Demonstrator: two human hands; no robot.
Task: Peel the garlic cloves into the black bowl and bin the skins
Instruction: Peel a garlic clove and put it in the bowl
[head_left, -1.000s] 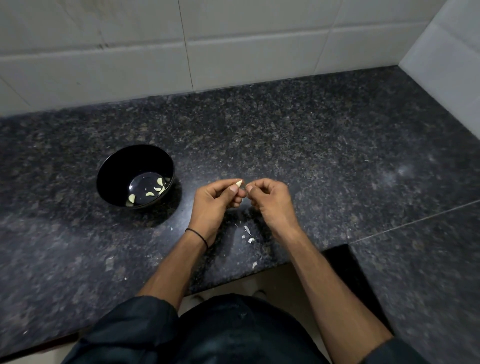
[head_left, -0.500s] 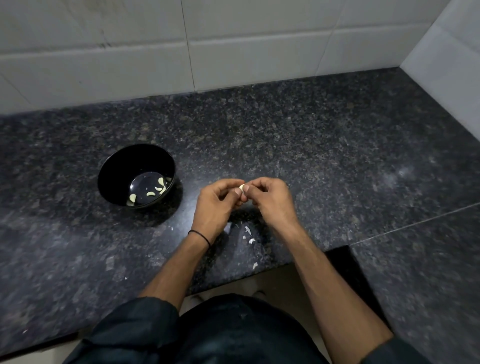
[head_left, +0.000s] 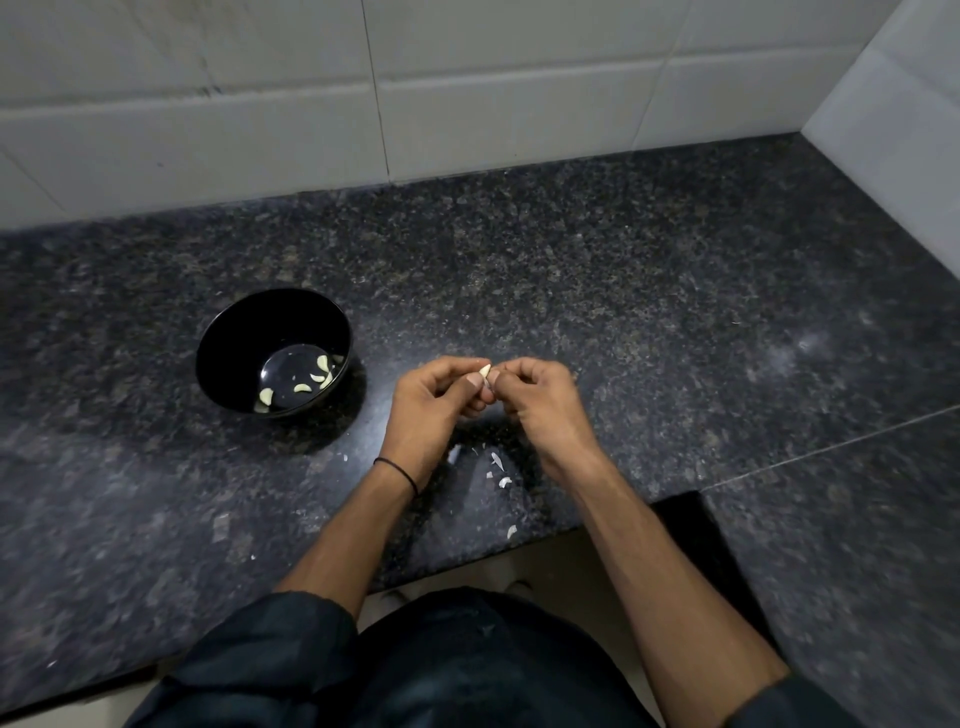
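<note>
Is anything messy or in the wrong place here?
Yes, a little. White skin flakes lie scattered on the dark counter below the left hand and right hand, one near the front edge, not in a bin. The black bowl stands upright, peeled cloves inside.

Garlic clove mostly hidden between left hand, right hand; peel state unclear. Countertop cut off left, right.

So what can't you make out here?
All in the head view:
1. held clove: mostly hidden by fingers of left hand and right hand; remaining skin unclear.
2. peeled cloves in bowl: too small to count.
3. bin: outside the frame.
</note>
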